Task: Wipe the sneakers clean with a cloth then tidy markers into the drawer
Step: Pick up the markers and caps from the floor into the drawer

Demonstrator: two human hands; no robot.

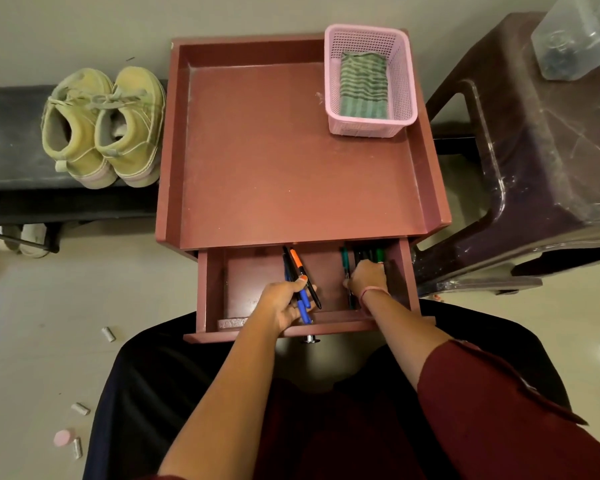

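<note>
Tidying: I lower markers [300, 282] into the drawer [253, 327].
Hands: left hand [284, 303] clamps markers; right hand [366, 277] grips others.
Next: release, shut drawer.

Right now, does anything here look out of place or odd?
Yes. Small grey cylinders and a pink cap-like piece lie scattered on the floor, left of the open drawer. Otherwise, nothing looks spilled or damaged.

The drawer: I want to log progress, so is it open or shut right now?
Open. The drawer is pulled out under the table top, its inside showing, with both hands and markers inside it.
</note>
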